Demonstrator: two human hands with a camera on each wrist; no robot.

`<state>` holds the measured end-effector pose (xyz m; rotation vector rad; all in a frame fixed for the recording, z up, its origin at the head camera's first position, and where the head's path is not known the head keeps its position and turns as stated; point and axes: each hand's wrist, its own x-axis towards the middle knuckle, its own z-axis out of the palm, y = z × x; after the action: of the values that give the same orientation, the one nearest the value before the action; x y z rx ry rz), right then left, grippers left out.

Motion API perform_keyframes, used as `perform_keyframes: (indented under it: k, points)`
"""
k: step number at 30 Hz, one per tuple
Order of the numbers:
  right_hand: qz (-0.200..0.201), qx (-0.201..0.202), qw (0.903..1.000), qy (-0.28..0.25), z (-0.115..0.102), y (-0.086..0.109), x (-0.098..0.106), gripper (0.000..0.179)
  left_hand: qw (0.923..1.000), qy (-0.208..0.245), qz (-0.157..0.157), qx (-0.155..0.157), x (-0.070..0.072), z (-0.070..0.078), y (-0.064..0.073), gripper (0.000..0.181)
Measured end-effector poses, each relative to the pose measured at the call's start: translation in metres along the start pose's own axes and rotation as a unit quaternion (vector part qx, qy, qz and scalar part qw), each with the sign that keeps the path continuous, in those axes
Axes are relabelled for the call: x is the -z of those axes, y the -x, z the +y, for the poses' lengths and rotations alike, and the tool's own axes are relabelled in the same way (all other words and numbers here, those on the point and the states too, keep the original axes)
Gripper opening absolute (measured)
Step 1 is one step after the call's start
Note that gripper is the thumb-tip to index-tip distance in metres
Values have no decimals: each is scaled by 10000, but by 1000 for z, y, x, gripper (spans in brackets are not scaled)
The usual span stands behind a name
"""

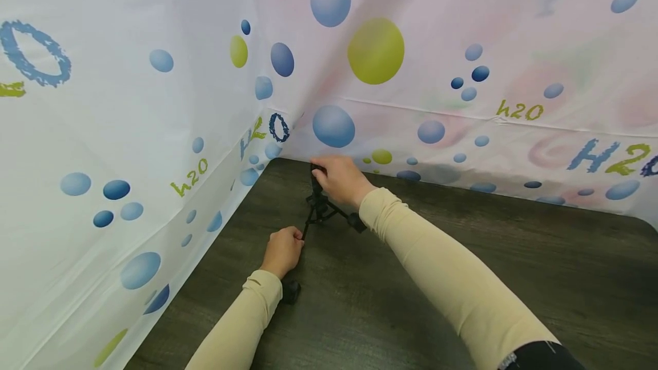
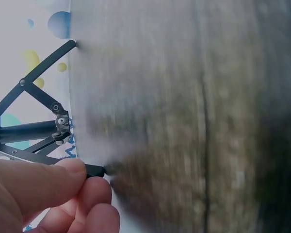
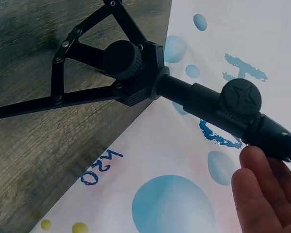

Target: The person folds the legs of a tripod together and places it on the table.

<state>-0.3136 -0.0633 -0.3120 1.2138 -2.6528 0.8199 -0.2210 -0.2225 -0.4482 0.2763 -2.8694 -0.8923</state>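
Note:
A small black tripod (image 1: 320, 205) stands on the dark wood-grain table with its legs spread, near the corner. Its tip is pinched in my right hand (image 1: 339, 179), with thumb and fingers round the upper end. In the right wrist view the centre column (image 3: 199, 99) shows a star-marked knob (image 3: 241, 99), and a second round knob (image 3: 121, 59) sits at the leg hub. My left hand (image 1: 284, 251), lower and to the left, holds the foot end of one leg (image 2: 95, 171) between thumb and fingers. Hinged braces (image 2: 41, 94) join the legs to the column.
White sheets printed with blue and green bubbles and H2O lettering hang along the left (image 1: 123, 147) and the back (image 1: 442, 33), meeting behind the tripod. The dark table (image 1: 462, 301) extends to the right and front. Small black blocks sit under the left wrist (image 1: 291, 292) and right wrist (image 1: 356, 222).

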Motion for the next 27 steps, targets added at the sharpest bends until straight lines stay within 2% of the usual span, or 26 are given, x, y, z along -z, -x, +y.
perform_keyframes:
  k: [7,20,27]
  points:
    - [51,-194,9997,-157,0,-2,-2,36,10000,-39,22,-10,-1,0,-1,4]
    - [532,-331,9980,-125,0,-5,-6,29,10000,32,-49,74,0,4,0,6]
    - [648,-322,9974,-28,-1,-6,-9,26,9996,150,-77,231,-1,5,1,5]
